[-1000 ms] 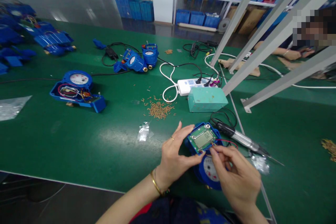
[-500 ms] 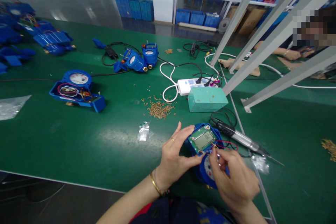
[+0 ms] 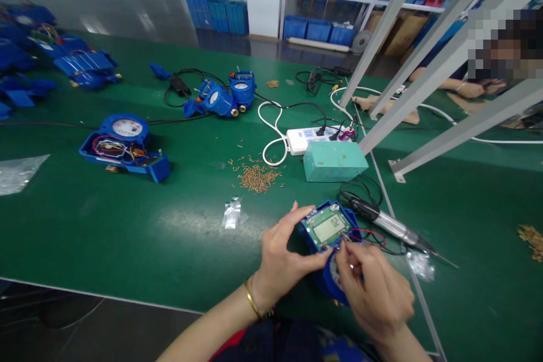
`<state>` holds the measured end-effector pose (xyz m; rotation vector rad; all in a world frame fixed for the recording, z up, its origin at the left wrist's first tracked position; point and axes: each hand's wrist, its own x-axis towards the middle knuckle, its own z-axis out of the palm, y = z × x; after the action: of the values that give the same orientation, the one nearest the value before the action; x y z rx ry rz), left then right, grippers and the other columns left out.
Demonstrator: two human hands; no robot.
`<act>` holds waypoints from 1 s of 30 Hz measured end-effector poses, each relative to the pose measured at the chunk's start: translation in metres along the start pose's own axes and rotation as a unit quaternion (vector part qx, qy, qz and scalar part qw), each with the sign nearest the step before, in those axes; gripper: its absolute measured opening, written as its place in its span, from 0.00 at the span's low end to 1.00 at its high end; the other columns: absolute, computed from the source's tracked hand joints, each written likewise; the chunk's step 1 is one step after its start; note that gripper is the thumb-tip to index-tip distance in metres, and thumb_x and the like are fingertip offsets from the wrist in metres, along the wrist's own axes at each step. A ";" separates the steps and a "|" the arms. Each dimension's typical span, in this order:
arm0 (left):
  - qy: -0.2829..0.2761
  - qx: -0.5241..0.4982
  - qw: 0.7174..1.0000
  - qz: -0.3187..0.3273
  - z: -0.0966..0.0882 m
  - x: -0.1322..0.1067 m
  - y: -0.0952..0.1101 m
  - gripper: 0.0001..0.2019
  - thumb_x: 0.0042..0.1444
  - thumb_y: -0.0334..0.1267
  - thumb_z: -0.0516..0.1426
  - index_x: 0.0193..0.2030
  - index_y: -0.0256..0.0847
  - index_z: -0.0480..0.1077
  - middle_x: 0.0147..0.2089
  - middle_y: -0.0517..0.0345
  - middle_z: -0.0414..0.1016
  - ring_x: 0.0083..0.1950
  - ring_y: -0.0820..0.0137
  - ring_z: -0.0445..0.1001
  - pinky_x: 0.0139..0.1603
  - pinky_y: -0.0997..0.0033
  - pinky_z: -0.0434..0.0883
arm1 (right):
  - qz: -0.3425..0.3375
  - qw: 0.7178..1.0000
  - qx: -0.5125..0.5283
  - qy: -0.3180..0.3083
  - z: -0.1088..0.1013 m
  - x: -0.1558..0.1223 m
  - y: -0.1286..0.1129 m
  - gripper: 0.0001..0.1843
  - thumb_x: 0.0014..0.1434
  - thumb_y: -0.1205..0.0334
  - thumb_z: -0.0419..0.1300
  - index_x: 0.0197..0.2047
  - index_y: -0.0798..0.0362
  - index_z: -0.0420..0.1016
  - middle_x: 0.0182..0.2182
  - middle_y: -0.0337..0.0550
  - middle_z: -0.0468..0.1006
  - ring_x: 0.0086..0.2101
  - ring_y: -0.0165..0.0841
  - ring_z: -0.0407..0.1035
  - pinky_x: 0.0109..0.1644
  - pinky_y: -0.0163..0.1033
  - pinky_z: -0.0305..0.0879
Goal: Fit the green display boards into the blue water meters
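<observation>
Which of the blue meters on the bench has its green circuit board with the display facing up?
The blue meter held between the left hand and right hand. The open meter at left shows loose coloured wires instead.

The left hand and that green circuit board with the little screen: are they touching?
Touching. The head view shows the left hand with fingers curled on the left edge of the circuit board and the thumb pressed at its lower edge.

Colours at my station
I see a blue meter (image 3: 328,271), its green circuit board (image 3: 327,228), a green desk (image 3: 127,226), and a teal box (image 3: 334,160).
</observation>
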<state>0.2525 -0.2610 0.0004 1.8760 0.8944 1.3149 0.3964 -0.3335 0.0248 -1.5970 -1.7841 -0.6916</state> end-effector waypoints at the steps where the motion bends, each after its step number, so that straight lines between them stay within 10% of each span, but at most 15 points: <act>1: -0.002 -0.013 1.000 -0.023 0.001 -0.001 0.000 0.30 0.48 0.37 0.70 0.58 0.42 0.68 0.54 0.52 0.80 0.57 0.60 0.79 0.66 0.54 0.72 | -0.002 1.000 -0.002 -0.004 0.000 -0.001 0.000 0.03 0.66 0.69 0.63 0.38 0.59 0.74 0.23 0.40 0.77 0.21 0.27 0.69 0.28 0.34 0.59; 13: -0.145 -0.210 0.961 -0.106 -0.003 0.014 -0.006 0.31 0.52 0.35 0.67 0.61 0.44 0.62 0.60 0.49 0.74 0.60 0.62 0.76 0.60 0.65 0.74 | -0.040 0.998 -0.044 -0.010 0.005 -0.006 -0.001 0.02 0.66 0.69 0.63 0.40 0.60 0.74 0.27 0.44 0.79 0.23 0.30 0.72 0.33 0.36 0.63; 30: -0.092 -0.218 0.958 -0.164 0.006 0.024 0.007 0.28 0.46 0.41 0.72 0.52 0.42 0.68 0.52 0.52 0.77 0.54 0.62 0.78 0.56 0.64 0.75 | -0.095 0.994 -0.037 -0.041 -0.002 -0.008 0.003 0.04 0.66 0.71 0.62 0.44 0.62 0.73 0.27 0.44 0.77 0.24 0.31 0.71 0.32 0.38 0.64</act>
<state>0.2654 -0.2457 0.0164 1.4090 0.7119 1.0155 0.3998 -0.3401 0.0204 -1.5352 -2.0104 -0.7975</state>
